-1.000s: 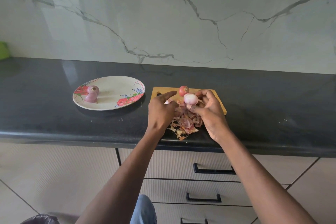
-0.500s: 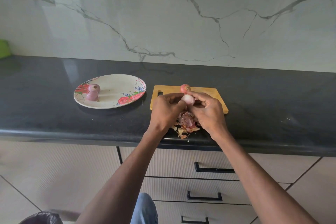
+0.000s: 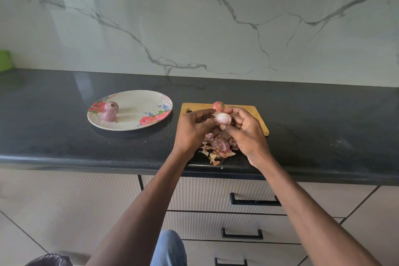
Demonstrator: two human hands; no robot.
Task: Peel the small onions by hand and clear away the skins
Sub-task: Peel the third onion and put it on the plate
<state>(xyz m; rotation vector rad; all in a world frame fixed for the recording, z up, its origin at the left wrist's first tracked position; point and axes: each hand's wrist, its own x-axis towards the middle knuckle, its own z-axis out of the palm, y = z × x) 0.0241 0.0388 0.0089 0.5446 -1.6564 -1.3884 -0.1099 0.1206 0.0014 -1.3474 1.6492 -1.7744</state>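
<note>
Black counter (image 3: 64, 142): carries everything.
Plate (image 3: 138, 123): left, keeps two peeled onions (image 3: 110, 110) clean.
Board (image 3: 258, 114): one unpeeled onion (image 3: 218, 106) at far edge.
Skins (image 3: 218, 147): heaped near, under hands.
Right hand (image 3: 246, 134): cradles pale onion (image 3: 223, 119).
Left hand (image 3: 193, 129): fingers pinch its loose skin.

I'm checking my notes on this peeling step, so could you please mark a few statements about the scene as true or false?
1. Two onions lie on the floral plate. True.
2. The right hand holds a knife. False: both it and the left hand hold a pale onion.
3. The skins are piled on the plate. False: they lie on the counter before the cutting board.
4. A reddish onion sits on the board. True.
</note>
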